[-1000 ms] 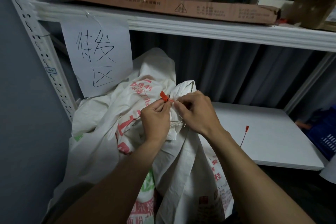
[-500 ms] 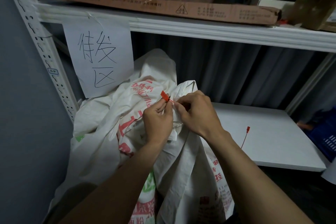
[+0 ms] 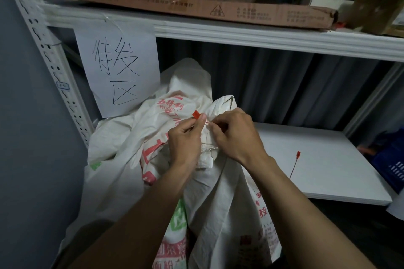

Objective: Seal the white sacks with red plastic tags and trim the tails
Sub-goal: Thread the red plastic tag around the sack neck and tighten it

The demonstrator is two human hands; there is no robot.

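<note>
— Where's the tag?
— My left hand (image 3: pixel 185 137) pinches the red tag (image 3: pixel 196 114) by its head, thumb and forefinger closed on it, at the bunched neck of the white sack (image 3: pixel 218 192).
— And your other hand?
— My right hand (image 3: pixel 235 135) pinches the tag's thin tail just beside it, fingers curled tight.
— Any more?
— One spare tag (image 3: pixel 295 164) lies on the white board (image 3: pixel 332 172) to my right, well apart from the sack.

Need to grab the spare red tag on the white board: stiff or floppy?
Probably very light: the spare red tag is a small head on a thin tail. Likely springy, not limp: the tail lies nearly straight on the white board. Its head seems easiest to pinch.
</note>
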